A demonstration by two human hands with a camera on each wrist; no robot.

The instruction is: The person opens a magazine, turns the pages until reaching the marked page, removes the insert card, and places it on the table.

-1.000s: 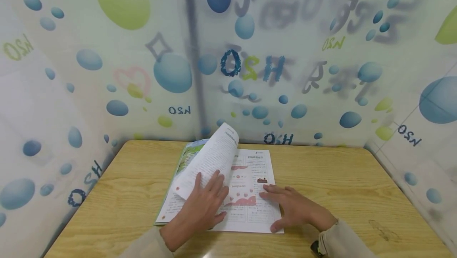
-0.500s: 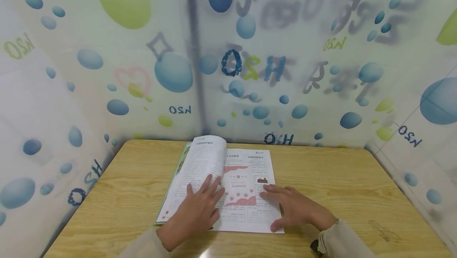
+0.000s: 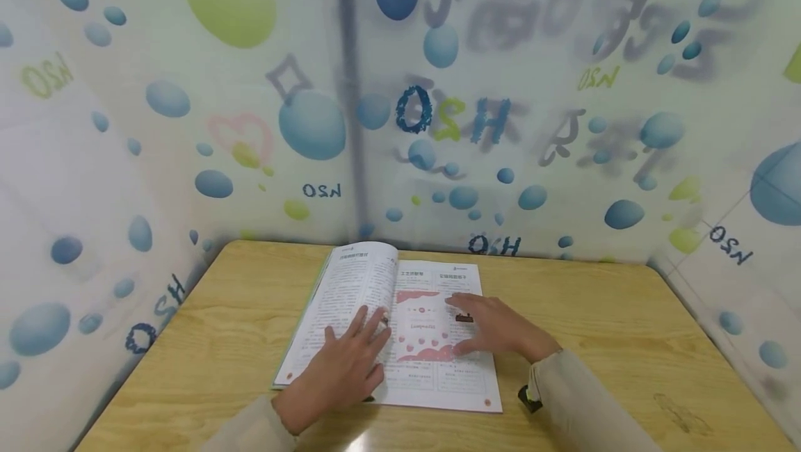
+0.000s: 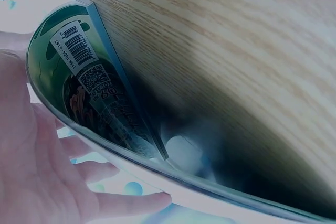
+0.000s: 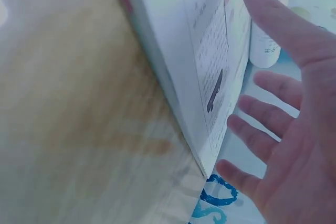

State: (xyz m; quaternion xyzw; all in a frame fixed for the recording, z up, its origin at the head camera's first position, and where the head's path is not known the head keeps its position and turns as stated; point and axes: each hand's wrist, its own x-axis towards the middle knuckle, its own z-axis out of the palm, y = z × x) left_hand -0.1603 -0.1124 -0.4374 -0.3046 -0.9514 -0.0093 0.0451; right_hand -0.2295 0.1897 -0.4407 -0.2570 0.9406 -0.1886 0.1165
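An open magazine lies on the table, its left pages curving up at the spine. My left hand rests on the left page beside the fold, fingers spread. In the left wrist view a curled green back cover with a barcode shows beyond the left hand. A pink-and-white rectangle, card-like with strawberries, lies on the right page. My right hand is over that page, with fingertips and thumb at the rectangle's right edge. The right wrist view shows its fingers spread and apart.
The wooden table extends on both sides of the magazine. A patterned curtain-like wall with blue and green drops stands behind it and at the sides. A dark band sits at my right wrist.
The lifted page has come down to the left and lies flatter under my left hand. My right hand has moved from the page's right edge up and left to the pink-and-white rectangle.
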